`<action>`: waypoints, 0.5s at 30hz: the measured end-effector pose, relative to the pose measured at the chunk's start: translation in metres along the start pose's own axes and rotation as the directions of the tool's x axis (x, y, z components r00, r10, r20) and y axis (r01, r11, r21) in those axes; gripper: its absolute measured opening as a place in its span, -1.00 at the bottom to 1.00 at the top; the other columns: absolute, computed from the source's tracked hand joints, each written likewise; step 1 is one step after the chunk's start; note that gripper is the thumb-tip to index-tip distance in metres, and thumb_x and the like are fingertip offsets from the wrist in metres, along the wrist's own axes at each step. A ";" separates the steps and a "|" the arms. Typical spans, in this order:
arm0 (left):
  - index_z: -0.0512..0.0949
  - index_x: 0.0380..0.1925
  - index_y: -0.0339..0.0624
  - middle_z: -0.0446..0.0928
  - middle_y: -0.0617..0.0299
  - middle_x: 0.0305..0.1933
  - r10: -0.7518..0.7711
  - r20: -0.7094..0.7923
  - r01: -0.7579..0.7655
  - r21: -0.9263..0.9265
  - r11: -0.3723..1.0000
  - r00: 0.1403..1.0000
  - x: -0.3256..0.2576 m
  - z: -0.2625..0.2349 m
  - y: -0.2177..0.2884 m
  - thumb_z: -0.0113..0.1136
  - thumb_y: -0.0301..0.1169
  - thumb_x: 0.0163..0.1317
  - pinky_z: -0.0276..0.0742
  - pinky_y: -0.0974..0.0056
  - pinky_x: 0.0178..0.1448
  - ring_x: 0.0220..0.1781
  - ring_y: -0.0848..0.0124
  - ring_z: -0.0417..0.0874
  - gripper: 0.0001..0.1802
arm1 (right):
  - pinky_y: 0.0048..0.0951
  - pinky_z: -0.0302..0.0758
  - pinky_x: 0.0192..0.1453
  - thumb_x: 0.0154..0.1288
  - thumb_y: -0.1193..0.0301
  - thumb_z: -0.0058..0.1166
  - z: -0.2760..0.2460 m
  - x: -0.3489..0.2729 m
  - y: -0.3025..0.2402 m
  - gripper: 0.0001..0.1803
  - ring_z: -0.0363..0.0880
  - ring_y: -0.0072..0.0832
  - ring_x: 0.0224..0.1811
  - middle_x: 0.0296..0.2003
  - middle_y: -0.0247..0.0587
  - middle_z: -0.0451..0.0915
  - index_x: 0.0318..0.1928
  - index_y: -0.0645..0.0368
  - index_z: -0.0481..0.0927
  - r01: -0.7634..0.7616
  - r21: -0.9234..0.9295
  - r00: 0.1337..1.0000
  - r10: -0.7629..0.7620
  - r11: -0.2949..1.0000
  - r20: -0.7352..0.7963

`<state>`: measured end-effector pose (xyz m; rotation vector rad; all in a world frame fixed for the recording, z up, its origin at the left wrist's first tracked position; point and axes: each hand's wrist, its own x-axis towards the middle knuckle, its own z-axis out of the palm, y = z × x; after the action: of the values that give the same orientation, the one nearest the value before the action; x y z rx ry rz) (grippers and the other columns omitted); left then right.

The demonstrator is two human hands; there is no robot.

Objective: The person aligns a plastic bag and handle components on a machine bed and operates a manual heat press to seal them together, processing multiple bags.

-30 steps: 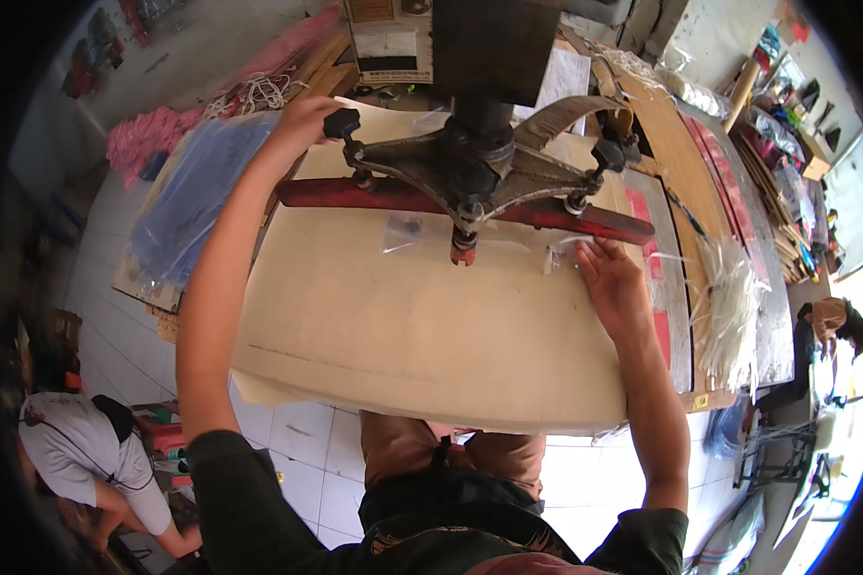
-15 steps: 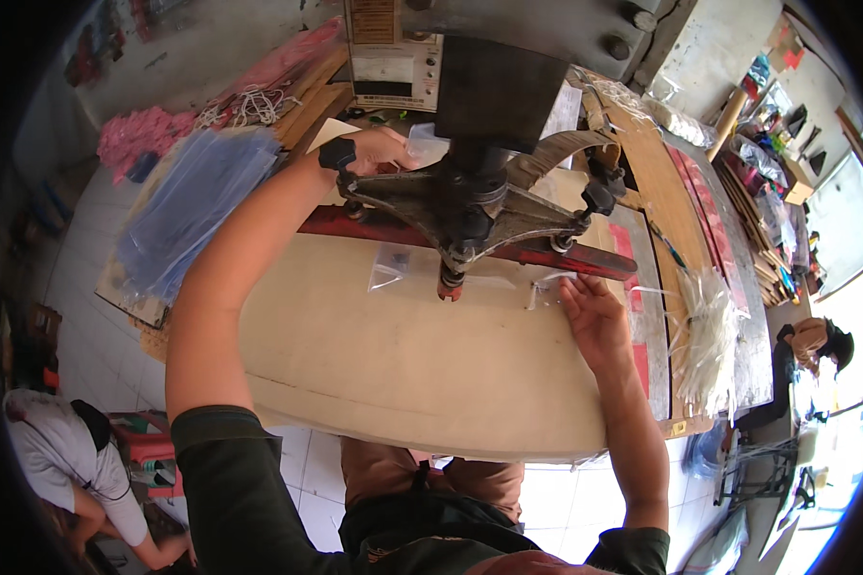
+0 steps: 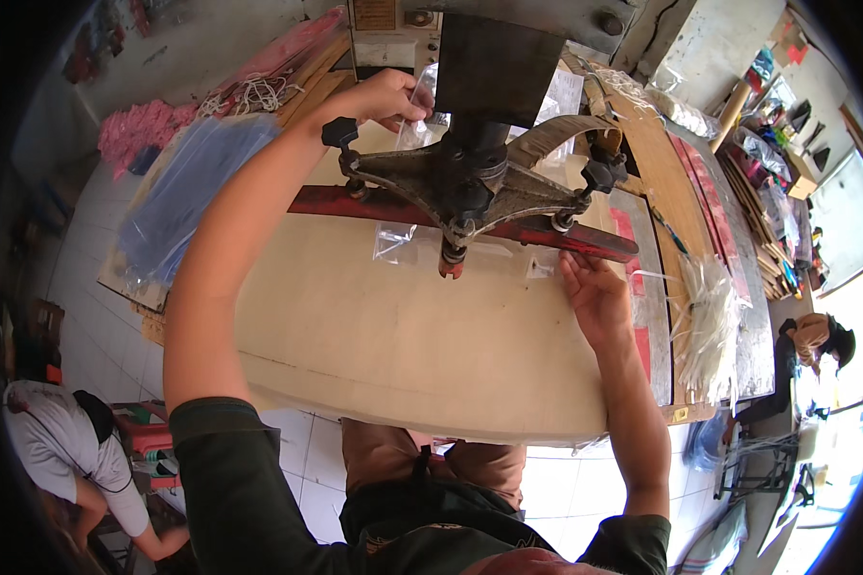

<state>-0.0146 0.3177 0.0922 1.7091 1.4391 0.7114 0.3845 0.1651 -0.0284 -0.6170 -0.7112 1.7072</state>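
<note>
Left hand (image 3: 384,96) raised past the black-knobbed spoke wheel (image 3: 470,182), fingers pinched on a clear plastic bag (image 3: 420,107) hanging upright, long axis running up and down, top edge just above the fingertips. Right hand (image 3: 594,292) flat on the cream table (image 3: 374,335), fingers spread narrow, pressing the end of another clear bag (image 3: 422,244) lying sideways, long axis left to right, stretching away from the fingertips under the red bar (image 3: 374,203). Beyond the right hand's outer side, a bundle of pale strips (image 3: 710,321).
</note>
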 end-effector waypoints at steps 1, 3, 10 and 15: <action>0.64 -0.05 -0.12 0.69 0.36 -0.08 0.013 -0.012 -0.012 0.049 0.999 1.000 0.004 0.000 0.000 0.35 -0.44 0.23 0.68 0.29 -0.13 -0.13 0.54 0.67 -0.72 | -0.26 0.37 0.51 0.20 0.70 -0.12 -0.002 0.001 0.000 -0.49 0.48 -0.25 0.29 0.23 -0.02 0.45 0.21 0.38 0.41 0.001 0.021 1.000 -0.002 1.000 0.015; 0.67 -0.05 -0.11 0.70 0.38 -0.12 0.061 -0.075 -0.059 0.032 0.998 0.995 0.010 -0.003 -0.002 0.37 -0.42 0.20 0.63 0.36 -0.28 -0.17 0.58 0.66 -0.71 | -0.23 0.28 0.58 0.13 0.71 -0.13 -0.005 0.004 0.000 -0.42 0.41 -0.23 0.35 0.27 -0.02 0.42 0.24 0.37 0.39 0.015 0.053 0.999 -0.017 0.998 0.045; 0.67 0.01 -0.16 0.69 0.33 -0.17 0.144 -0.118 -0.145 -0.006 0.989 0.983 0.028 -0.016 -0.025 0.39 -0.31 0.23 0.61 0.40 -0.33 -0.22 0.57 0.65 -0.64 | -0.14 0.04 0.69 0.00 0.70 -0.16 -0.007 0.010 0.008 -0.27 0.24 -0.18 0.48 0.34 -0.03 0.37 0.31 0.31 0.35 0.027 0.153 0.992 -0.046 0.988 0.121; 0.58 0.15 -0.20 0.67 0.21 -0.13 0.148 -0.076 -0.155 -0.098 0.983 0.986 0.004 -0.057 -0.055 0.38 -0.25 0.28 0.67 0.35 -0.11 -0.19 0.50 0.69 -0.52 | -0.13 -0.01 0.69 0.02 0.68 -0.18 -0.002 0.012 0.018 -0.27 0.24 -0.18 0.48 0.36 -0.06 0.36 0.32 0.28 0.34 0.002 0.225 0.981 -0.045 0.974 0.190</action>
<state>-0.0899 0.3367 0.0766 1.7413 1.3036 0.9197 0.3713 0.1740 -0.0429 -0.2862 -0.6469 1.8107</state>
